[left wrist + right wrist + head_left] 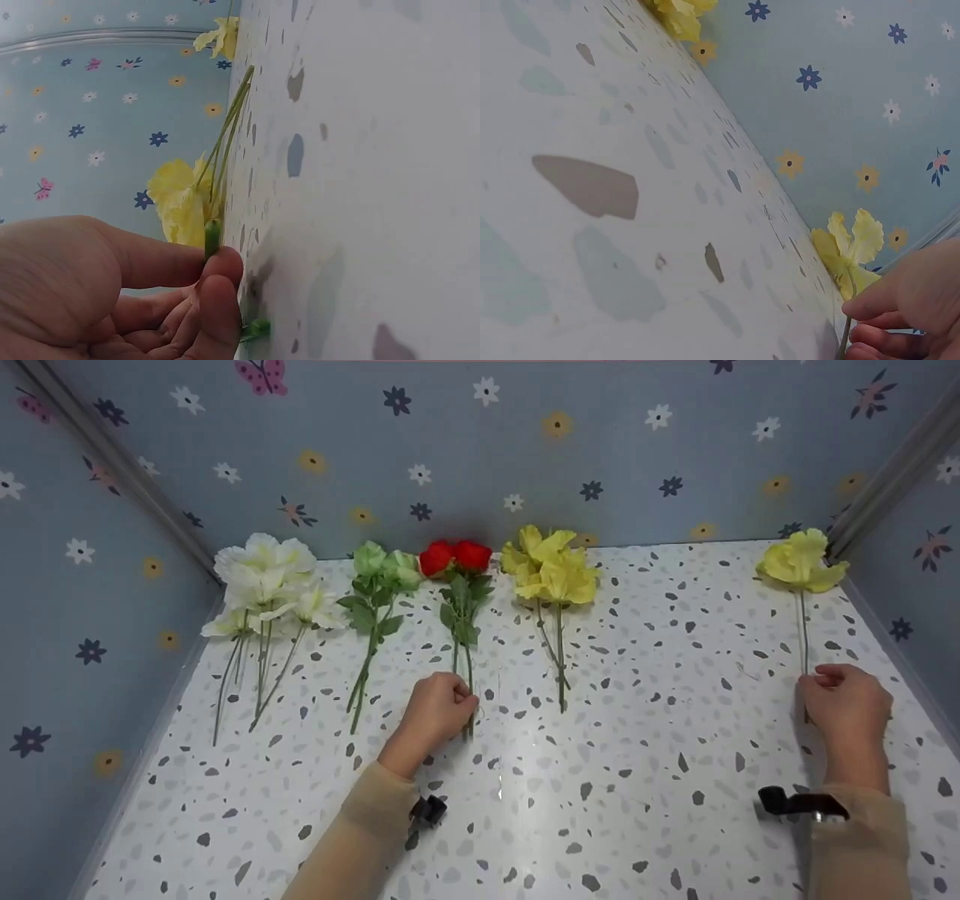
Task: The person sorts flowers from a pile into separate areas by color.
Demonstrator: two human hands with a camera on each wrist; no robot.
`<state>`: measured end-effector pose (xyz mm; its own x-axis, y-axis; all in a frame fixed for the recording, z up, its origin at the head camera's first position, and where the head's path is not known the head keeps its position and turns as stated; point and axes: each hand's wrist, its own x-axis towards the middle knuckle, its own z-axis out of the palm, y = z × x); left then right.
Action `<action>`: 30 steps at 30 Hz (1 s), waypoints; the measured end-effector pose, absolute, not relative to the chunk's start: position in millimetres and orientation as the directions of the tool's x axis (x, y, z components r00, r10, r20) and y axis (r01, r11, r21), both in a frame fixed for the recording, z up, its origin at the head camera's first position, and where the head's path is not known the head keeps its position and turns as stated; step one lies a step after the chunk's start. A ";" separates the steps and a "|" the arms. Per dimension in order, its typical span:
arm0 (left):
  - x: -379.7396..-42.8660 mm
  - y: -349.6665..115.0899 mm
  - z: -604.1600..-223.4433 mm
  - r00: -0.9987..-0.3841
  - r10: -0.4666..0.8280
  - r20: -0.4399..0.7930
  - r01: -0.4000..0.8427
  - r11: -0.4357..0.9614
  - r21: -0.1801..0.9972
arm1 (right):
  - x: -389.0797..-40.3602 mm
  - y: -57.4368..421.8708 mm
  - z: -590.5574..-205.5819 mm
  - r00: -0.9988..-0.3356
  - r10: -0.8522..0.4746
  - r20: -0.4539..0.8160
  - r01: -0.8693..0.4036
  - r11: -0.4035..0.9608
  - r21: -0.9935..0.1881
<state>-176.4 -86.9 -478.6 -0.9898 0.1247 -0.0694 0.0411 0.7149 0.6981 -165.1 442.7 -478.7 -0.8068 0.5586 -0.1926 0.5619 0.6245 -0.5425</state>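
Two red roses (pixel 456 558) with green leaves lie on the speckled table, and my left hand (pixel 439 706) pinches a stem of theirs near its lower end. The cut end of that green stem (pixel 213 237) pokes up between thumb and finger in the left wrist view. At the far right, my right hand (pixel 847 701) pinches the thin stem of a single yellow flower (pixel 802 561); its bloom lies near the back corner. A group of yellow flowers (pixel 553 566) lies between the hands, just right of the roses.
Left of the roses lie light green roses (pixel 385 566), then a bunch of white flowers (pixel 266 570). A patterned blue panel (pixel 480 450) rises behind the speckled table (pixel 645 780), with side panels at left and right.
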 end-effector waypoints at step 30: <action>-179.2 -92.8 -465.9 -0.997 0.063 -0.041 0.016 0.706 0.708 | -175.5 399.5 -453.0 -0.863 0.471 -0.185 0.401 0.412 -0.818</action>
